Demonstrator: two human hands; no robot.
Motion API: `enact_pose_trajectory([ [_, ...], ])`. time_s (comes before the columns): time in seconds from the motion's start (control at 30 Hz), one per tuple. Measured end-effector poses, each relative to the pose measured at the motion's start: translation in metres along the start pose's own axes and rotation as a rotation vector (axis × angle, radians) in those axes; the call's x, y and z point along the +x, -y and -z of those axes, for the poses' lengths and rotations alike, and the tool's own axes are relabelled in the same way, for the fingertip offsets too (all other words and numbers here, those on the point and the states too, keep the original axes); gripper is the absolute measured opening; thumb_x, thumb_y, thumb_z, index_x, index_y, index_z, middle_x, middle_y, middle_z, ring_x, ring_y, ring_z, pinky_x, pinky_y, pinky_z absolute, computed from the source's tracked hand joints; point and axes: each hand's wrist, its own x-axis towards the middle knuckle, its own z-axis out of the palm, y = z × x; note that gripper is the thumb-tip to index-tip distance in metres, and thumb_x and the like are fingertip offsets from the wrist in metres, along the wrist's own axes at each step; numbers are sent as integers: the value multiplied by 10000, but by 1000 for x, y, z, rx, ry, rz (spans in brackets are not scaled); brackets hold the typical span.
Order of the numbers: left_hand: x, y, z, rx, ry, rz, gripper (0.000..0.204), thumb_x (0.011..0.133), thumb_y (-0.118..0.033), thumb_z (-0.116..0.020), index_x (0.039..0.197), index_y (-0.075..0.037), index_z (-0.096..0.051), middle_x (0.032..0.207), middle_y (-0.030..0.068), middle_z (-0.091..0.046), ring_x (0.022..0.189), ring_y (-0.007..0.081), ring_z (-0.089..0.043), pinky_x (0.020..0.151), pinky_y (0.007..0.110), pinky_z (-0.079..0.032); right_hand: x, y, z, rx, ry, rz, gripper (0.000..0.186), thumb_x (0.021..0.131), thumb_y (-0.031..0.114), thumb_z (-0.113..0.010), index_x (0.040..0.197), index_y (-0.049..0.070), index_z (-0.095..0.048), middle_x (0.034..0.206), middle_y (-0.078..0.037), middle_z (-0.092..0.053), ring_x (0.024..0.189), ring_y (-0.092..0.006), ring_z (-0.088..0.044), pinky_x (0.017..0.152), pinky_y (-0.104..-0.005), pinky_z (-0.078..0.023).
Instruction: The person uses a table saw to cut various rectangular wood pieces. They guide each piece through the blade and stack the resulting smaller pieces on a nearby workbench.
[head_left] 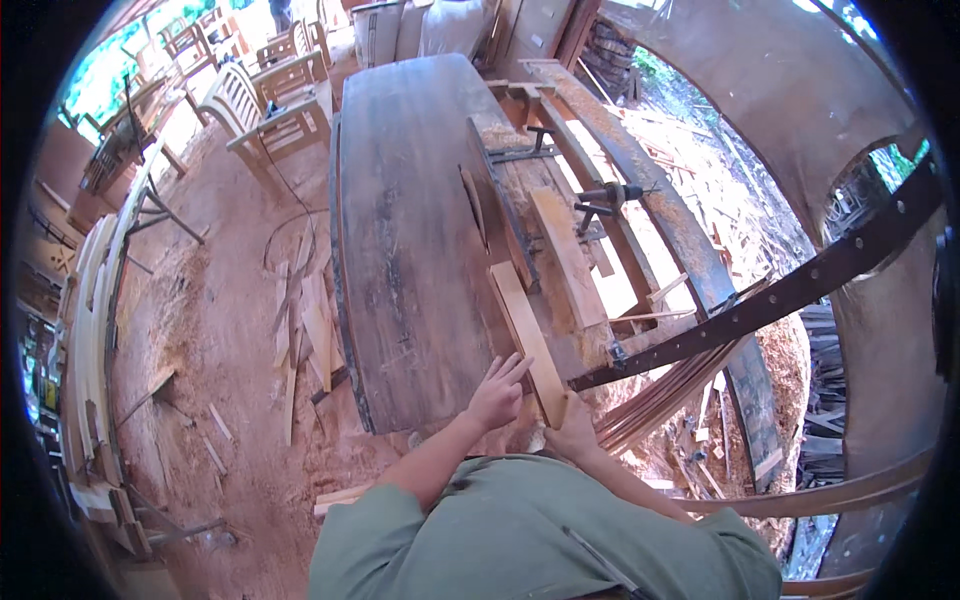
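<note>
I have the right hand [573, 430] closed round the near end of the board [522, 325], thumb on top. My left hand [496, 394] is loosely spread, holding nothing, at the board's left edge; I can't tell if its fingertips touch. The board lies along the right side of the table [405, 220], pointing away from me. To its right I see a plank [565, 250], and farther up a black clamp [524, 154]. Scraps [318, 320] litter the floor left of the table.
</note>
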Motion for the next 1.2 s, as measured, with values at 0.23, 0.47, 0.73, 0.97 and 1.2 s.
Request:
enact_pose_trajectory([
  [0.23,66,-24,54,-5,-214,-230,63,793,-60,-676,788,2,-667,1264,133,-606,1151,350,-580,990,390,-481,-4,15,126,1054,216,145,654,843,191,-691,1390,11,-380,1086,-154,-603,939,-272,-618,877,-378,-505],
  [0.47,76,-24,42,-1101,-533,483,155,952,-49,-550,899,10,-684,948,63,-667,798,134,-618,730,261,-490,35,-13,43,-115,-194,537,978,665,318,-835,1435,-8,-329,1285,-255,-531,1221,-414,-502,1039,-444,-409],
  [0.73,77,48,-21,-327,-63,928,343,901,-228,-602,1110,43,-614,960,203,-709,919,318,-677,796,376,-509,58,-42,-31,371,181,13,815,706,256,-752,1380,-22,-388,1179,-209,-598,1071,-292,-598,914,-386,-487],
  [0.97,50,23,-50,-365,-101,646,453,898,-296,-579,1192,47,-615,1356,327,-433,1238,419,-504,1066,503,-359,53,-24,-1,-164,361,76,982,760,279,-713,1511,2,-142,1175,-333,-574,1093,-432,-586,925,-461,-479],
  [1.2,42,39,-63,-182,138,470,367,946,-271,-522,990,48,-700,1520,380,-153,1408,480,-244,1135,608,-209,50,-14,0,-379,177,386,902,786,71,-626,1535,42,-122,985,-273,-591,887,-438,-614,777,-513,-498],
])
